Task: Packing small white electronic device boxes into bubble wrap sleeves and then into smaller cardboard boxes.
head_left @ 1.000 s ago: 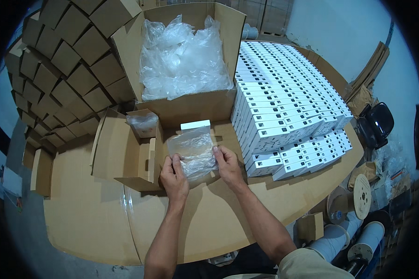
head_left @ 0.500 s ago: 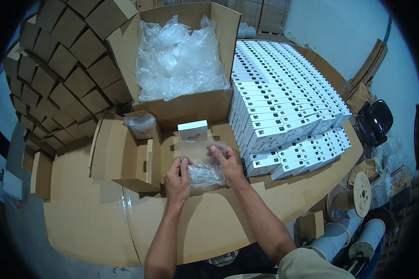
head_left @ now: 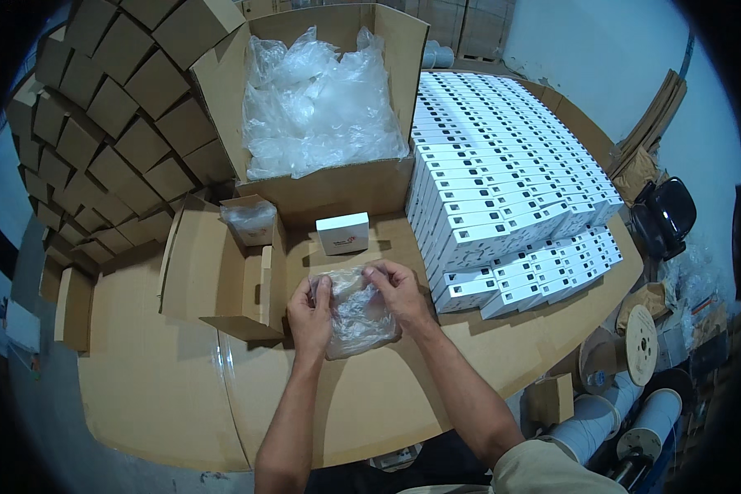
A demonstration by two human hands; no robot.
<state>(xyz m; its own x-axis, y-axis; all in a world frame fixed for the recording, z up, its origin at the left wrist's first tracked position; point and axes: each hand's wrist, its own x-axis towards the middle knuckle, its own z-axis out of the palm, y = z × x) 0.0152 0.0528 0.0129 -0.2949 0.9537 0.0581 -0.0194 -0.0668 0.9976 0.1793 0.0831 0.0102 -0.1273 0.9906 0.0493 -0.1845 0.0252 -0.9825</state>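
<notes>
Between my two hands is a clear plastic bag [head_left: 358, 321], crumpled and hanging over the cardboard-covered table [head_left: 370, 412]. My left hand [head_left: 309, 317] pinches its upper left edge between thumb and fingers. At the upper right edge, my right hand [head_left: 399, 292] grips the plastic the same way. Just beyond the bag, a small white box [head_left: 343, 235] with a red mark stands upright on the cardboard. To the left of my left hand is an open brown carton [head_left: 222, 288], with a wad of clear plastic [head_left: 249, 218] at its far end.
A large open carton [head_left: 329, 193] full of clear plastic bags [head_left: 321, 107] stands at the back. Rows of white boxes [head_left: 502, 189] are stacked to the right. Brown cartons [head_left: 115, 115] pile up at far left. Cable spools [head_left: 638, 342] stand on the floor at right.
My hands have drawn the top of the bag down and nearer to me, so more of the white box shows. The bag's plastic is now more bunched between my fingers.
</notes>
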